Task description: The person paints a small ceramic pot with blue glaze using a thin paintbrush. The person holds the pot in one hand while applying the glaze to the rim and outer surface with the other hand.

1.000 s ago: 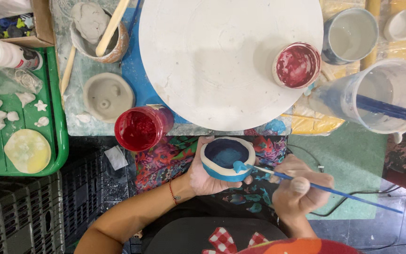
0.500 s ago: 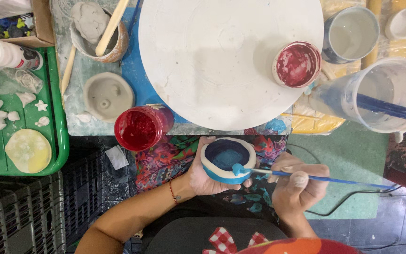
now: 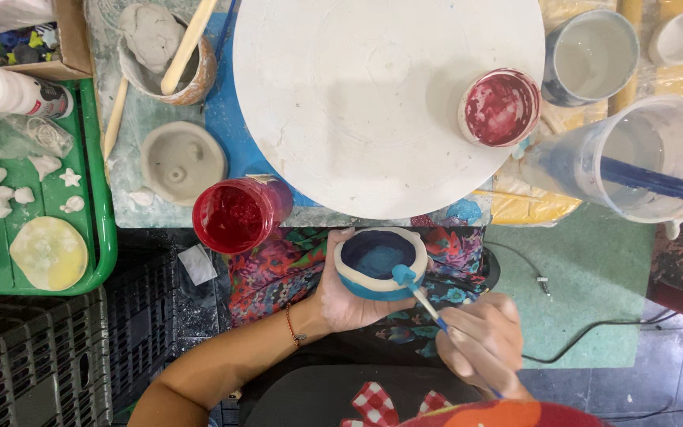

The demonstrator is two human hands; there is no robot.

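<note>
Left hand (image 3: 341, 296) cups a blue bowl (image 3: 381, 262); right hand (image 3: 480, 344) pinches a brush (image 3: 420, 296) — tip seemingly touching its rim — below the white wheel (image 3: 389, 103), over a dark floor (image 3: 191, 316).

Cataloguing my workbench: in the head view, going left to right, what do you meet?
Green tray → unglazed clay dish → red paint jar → blue-painted bowl → maroon paint cup → clear water jug.

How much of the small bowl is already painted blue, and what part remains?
Done: the inside of the bowl is blue, and so is its lower outer wall. In hand: the left hand cups the bowl while the right hand puts the brush to the rim, where a blue dab sits. Left: most of the rim band is bare, pale clay.
</note>
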